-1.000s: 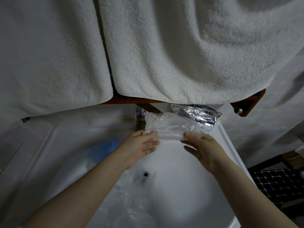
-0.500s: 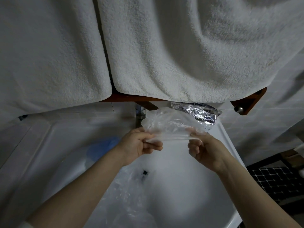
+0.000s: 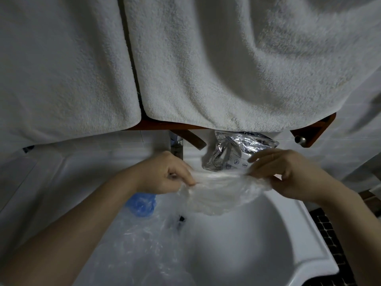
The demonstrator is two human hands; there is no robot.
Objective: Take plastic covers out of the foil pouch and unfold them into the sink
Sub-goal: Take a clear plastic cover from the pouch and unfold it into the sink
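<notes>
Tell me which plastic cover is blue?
The crumpled blue cover lying in the sink below the left forearm; the one stretched between both hands and the one in the basin are clear.

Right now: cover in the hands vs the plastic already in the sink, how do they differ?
The held cover is stretched between the left hand and right hand, above the basin; the dropped cover lies loose on the sink's left side. The held one bunches in a tight fan; the dropped one is spread flatter. Both are clear, crinkled plastic.

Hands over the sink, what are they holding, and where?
A clear plastic cover: left hand and right hand pinch its top edge at opposite ends.
</notes>
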